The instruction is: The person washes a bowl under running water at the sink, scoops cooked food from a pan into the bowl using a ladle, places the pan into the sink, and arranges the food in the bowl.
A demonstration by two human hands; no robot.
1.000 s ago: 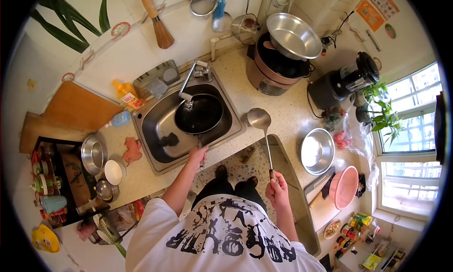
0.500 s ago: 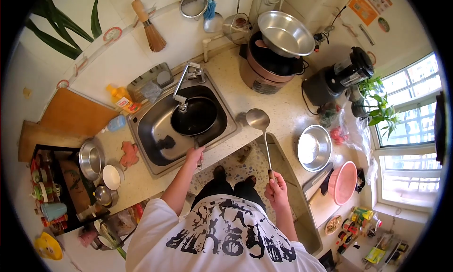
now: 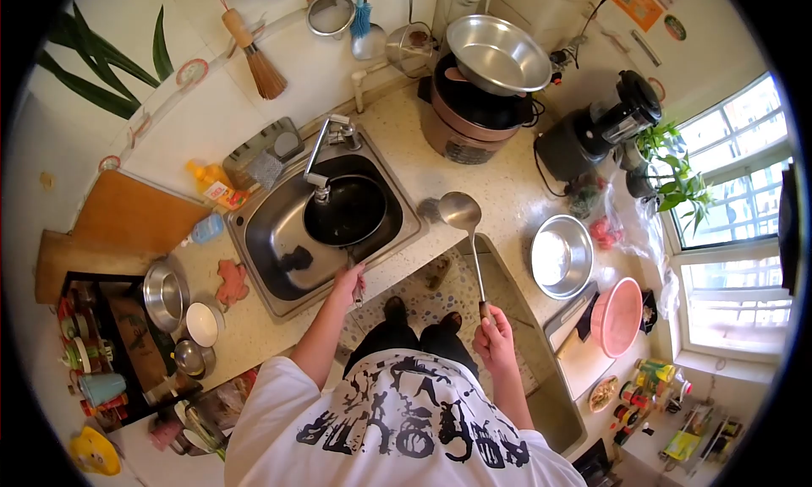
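My right hand (image 3: 492,335) is closed around the handle of a long metal ladle (image 3: 461,212), whose bowl hangs near the counter edge to the right of the sink. My left hand (image 3: 348,284) is at the sink's front rim, closed on the handle of a black frying pan (image 3: 342,221). The pan rests in the steel sink (image 3: 271,233) under the faucet (image 3: 317,161). A dark crumpled cloth or scrubber (image 3: 296,258) lies on the sink floor left of the pan.
A pink cooker (image 3: 465,132) carries a metal basin (image 3: 499,51) at the back. On the right counter are a blender (image 3: 584,145), a steel bowl (image 3: 554,259), a pink basin (image 3: 617,318) and a cutting board (image 3: 584,364). Bowls (image 3: 165,297) and a dish-soap bottle (image 3: 216,185) stand left.
The camera view has shifted slightly. Both hands keep their grips on the pan handle and the ladle, with hardly any movement.
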